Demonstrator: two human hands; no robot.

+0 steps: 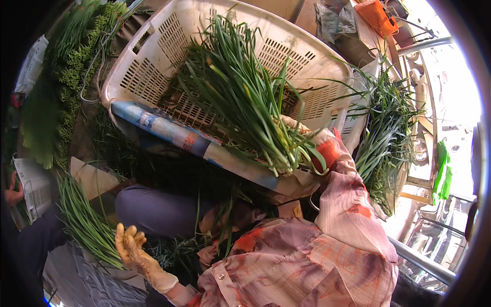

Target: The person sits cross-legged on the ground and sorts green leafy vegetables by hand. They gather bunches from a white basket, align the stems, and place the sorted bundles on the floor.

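Observation:
My left hand [134, 247], in a yellowish soiled glove, is raised at the lower left with fingers apart and slightly curled. Nothing is in it. Beside it, a bundle of long green chives [86, 218] lies on a pale surface. Reaching over the crate, my right hand [293, 123] grips a large bunch of garlic chives [245, 92] from behind; leaves hide most of its fingers. The bunch's pale stem ends overlap the near rim of a perforated white plastic crate [153, 73], and its leaves fan out across the inside.
A second leafy heap [387, 130] fills a white crate at the right. Green bundles [73, 73] stand upper left. A printed sheet [172, 134] covers the crate's near rim. Metal tubing [425, 261] runs lower right. Another person's hand [14, 192] shows at the far left.

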